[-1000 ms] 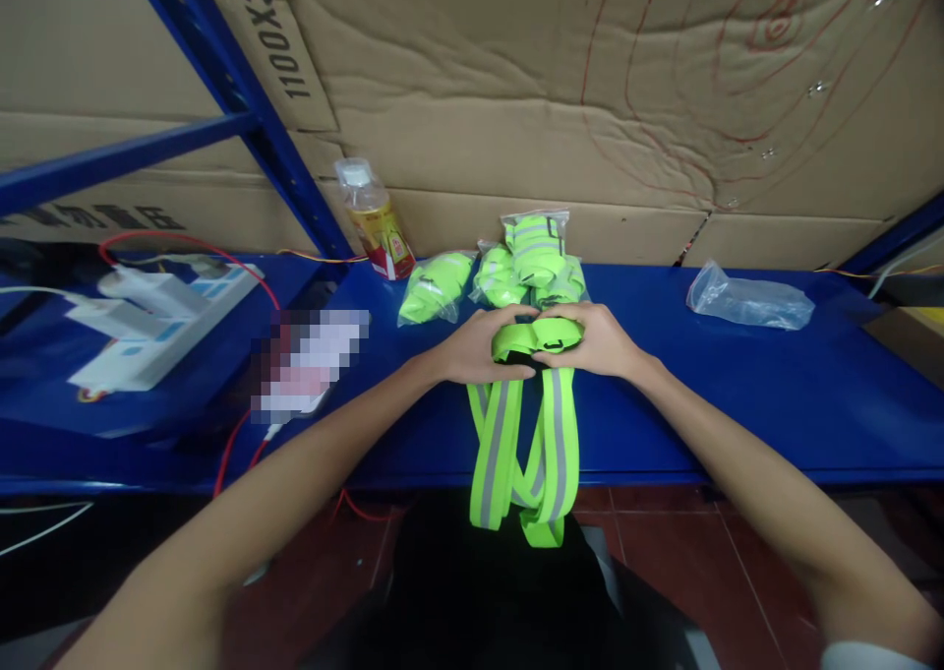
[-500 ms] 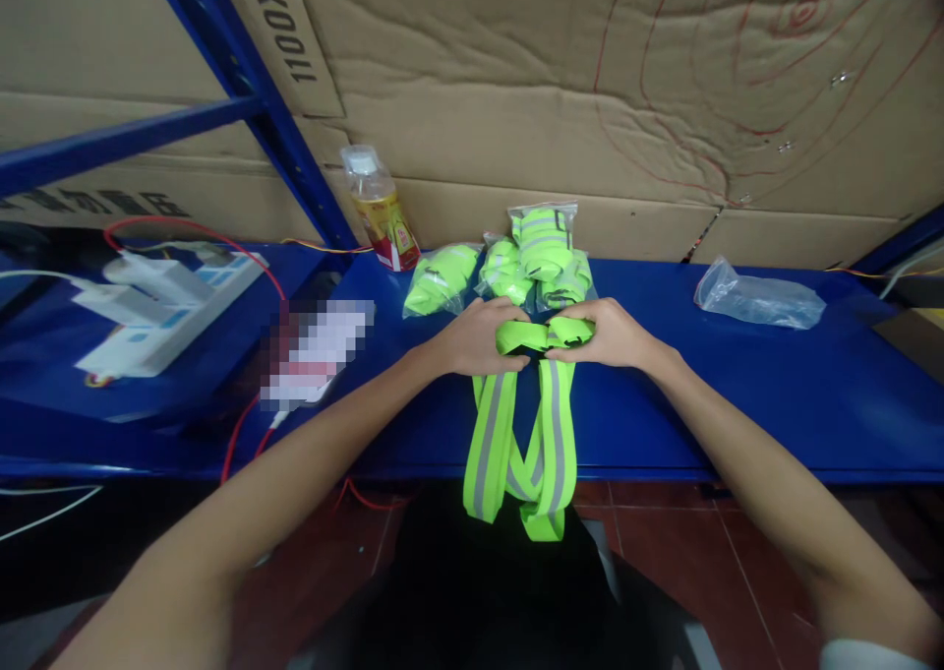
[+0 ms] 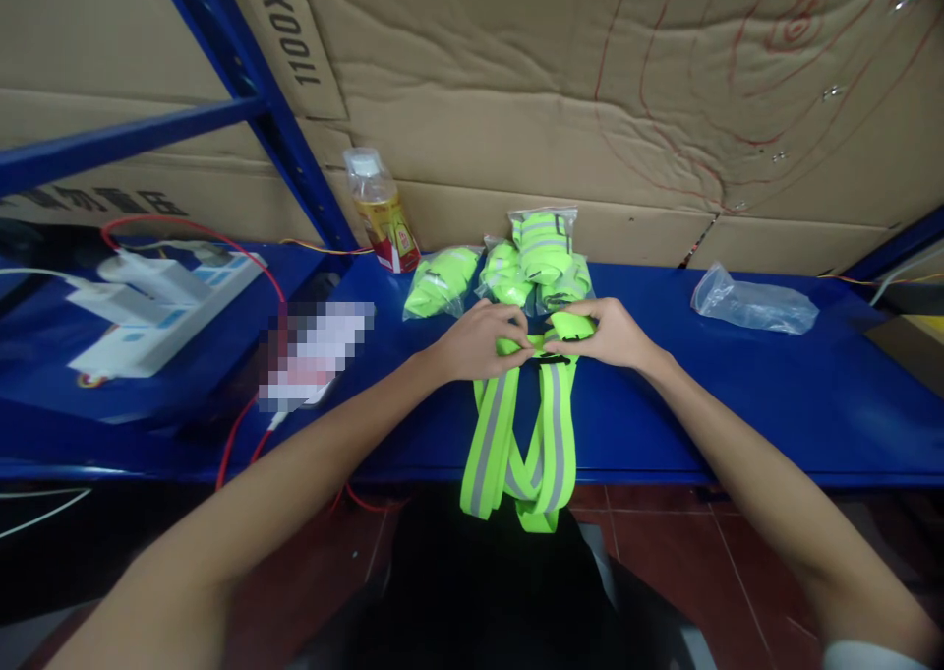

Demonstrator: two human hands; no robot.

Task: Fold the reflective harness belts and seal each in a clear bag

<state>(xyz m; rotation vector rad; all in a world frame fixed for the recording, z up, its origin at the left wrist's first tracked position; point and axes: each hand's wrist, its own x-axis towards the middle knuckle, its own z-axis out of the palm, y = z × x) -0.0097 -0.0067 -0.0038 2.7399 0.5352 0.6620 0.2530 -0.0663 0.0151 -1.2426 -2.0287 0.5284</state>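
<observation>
A neon-yellow reflective strap (image 3: 559, 434) with a grey stripe hangs in loops over the front edge of the blue table. My left hand (image 3: 483, 340) pinches its upper part between thumb and fingers. Close beside it, my right hand (image 3: 611, 334) grips a folded piece of the same strap, near a dark buckle or slider that is partly hidden. Just beyond my hands lie several clear bags of similar rolled straps, one bag (image 3: 544, 245) resting on top of others and another bag (image 3: 441, 281) to the left.
A drink bottle (image 3: 383, 213) stands against the cardboard at the back. To the right lies a crumpled clear plastic bag (image 3: 756, 301). On the left are a white power strip (image 3: 166, 316), red cables and a blurred-out phone-like object (image 3: 317, 355). A blue metal post (image 3: 255, 94) rises behind.
My left fingers have shifted from around the strap to a pinch nearer its middle. The folded strap in my right hand has tilted up, and a dark buckle shows more below it.
</observation>
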